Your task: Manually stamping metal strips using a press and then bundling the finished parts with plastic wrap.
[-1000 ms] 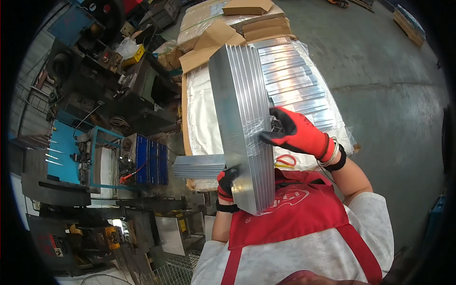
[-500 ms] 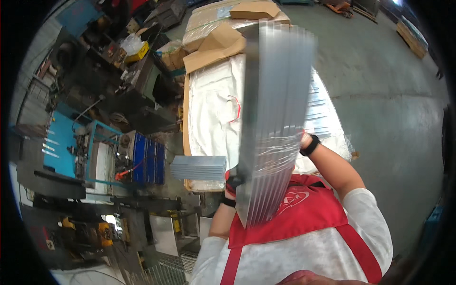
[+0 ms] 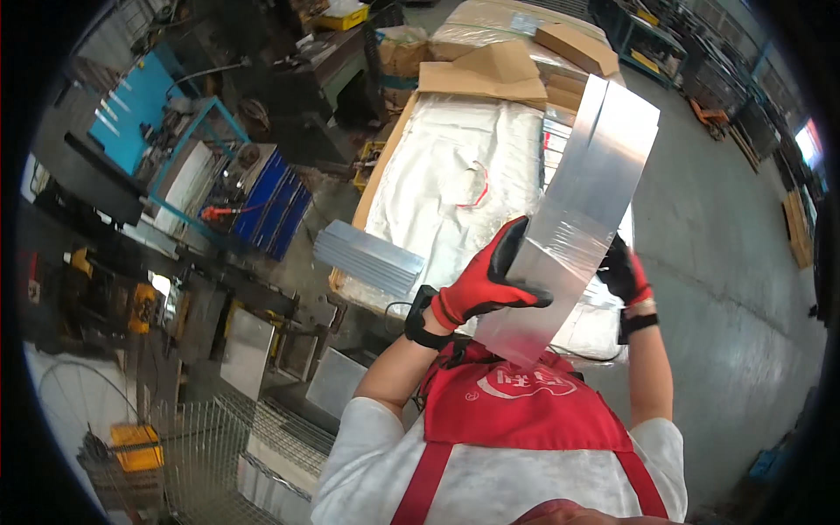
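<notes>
In front of my chest a long bundle of flat silver metal profiles (image 3: pixel 599 166) slants up to the right, with clear film wrapped round its middle. My left hand (image 3: pixel 494 280), in a red and black glove, grips the bundle's left side, thumb across the broad face. At the opposite edge my right hand (image 3: pixel 626 273), gloved alike, is closed against the film-wrapped part; its fingertips are partly hidden there. A second stack of silver profiles (image 3: pixel 369 256) lies across the left front corner of a large carton (image 3: pixel 385 179) lined with white sheeting (image 3: pixel 437 166).
Brown cardboard flaps (image 3: pixel 486 74) stick up at the carton's far end, before another wrapped pallet load (image 3: pixel 490 19). To the left stand a blue drawer cabinet (image 3: pixel 276 206) and machinery. A wire mesh cart (image 3: pixel 197 446) is at lower left. Grey floor (image 3: pixel 709 245) stretches along the right.
The bundle has turned from its ribbed edges to a flat broad face and tilted rightward. My left hand has come into full sight on its side. The whole view has swung round.
</notes>
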Action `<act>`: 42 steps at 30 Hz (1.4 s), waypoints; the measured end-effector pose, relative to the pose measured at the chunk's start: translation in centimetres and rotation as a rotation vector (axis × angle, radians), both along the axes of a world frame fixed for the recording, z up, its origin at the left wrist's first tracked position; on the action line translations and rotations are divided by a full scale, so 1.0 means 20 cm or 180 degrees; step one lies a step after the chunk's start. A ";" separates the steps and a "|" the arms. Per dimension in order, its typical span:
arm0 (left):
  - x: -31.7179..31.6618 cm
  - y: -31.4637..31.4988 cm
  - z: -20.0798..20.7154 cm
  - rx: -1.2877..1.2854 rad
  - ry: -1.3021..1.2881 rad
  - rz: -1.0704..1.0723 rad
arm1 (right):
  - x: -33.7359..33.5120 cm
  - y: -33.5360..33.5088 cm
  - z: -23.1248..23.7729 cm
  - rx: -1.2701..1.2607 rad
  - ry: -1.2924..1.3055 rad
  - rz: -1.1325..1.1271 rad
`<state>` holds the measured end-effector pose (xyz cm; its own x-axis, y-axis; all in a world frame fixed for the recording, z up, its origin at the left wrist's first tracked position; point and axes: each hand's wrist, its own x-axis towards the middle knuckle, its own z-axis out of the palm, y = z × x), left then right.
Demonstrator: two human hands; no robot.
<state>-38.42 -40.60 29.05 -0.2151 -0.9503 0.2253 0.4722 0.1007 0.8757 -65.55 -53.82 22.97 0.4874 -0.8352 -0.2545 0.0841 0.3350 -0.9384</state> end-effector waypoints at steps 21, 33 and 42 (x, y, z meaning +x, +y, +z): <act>-0.15 0.07 -0.22 -0.0628 -0.2000 0.1455 | 0.94 0.01 0.70 -0.3759 0.4589 0.3869; -0.08 0.07 -0.12 -0.0116 -0.2291 0.1282 | 0.86 0.07 0.47 -0.6141 0.3704 0.1763; -0.08 -0.08 -0.40 -0.0177 -0.1709 0.0840 | 0.79 0.17 0.57 -0.4232 0.1000 0.0248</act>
<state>-40.03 -42.26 21.08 -0.0710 -0.9770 0.2012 -0.0818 0.2067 0.9750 -49.83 -50.33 34.40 0.6151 -0.5076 0.6033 -0.1677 -0.8319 -0.5290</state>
